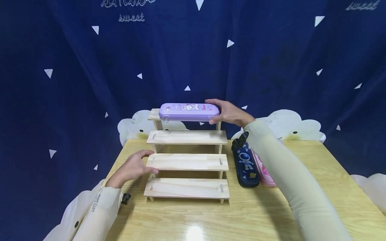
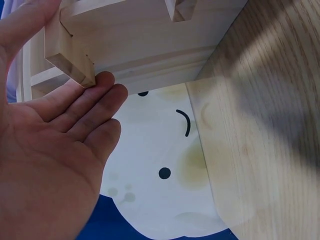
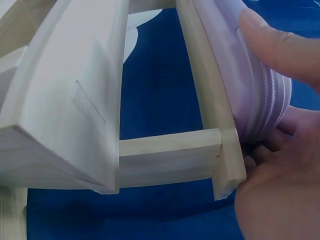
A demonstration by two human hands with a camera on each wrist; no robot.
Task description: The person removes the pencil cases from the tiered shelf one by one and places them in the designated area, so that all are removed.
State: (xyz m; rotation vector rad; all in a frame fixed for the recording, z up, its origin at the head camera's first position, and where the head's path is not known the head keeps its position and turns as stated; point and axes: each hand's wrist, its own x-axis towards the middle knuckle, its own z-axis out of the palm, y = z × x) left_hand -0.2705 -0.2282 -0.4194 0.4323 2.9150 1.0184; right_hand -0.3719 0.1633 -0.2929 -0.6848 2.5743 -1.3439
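Note:
A lilac zip pencil case [image 1: 181, 115] with a cartoon bunny on its lid lies lengthwise along the top tier of a four-tier wooden step rack [image 1: 187, 136]. My right hand [image 1: 230, 113] grips the case's right end, thumb in front and fingers behind. Seen from the right wrist, the zipped end of the case [image 3: 265, 100] sits against the top board between thumb and fingers. At the rack's left side, my left hand [image 1: 134, 167] holds the end of the second tier from the bottom, thumb at its front edge. The left wrist view shows those fingertips [image 2: 107, 95] against the wood.
A navy pencil case [image 1: 247, 169] with an astronaut print lies on the wooden table [image 1: 187, 217] right of the rack. Beside it is a pink case [image 1: 263, 172], partly hidden under my right sleeve. A dark blue curtain [image 1: 181, 50] hangs behind.

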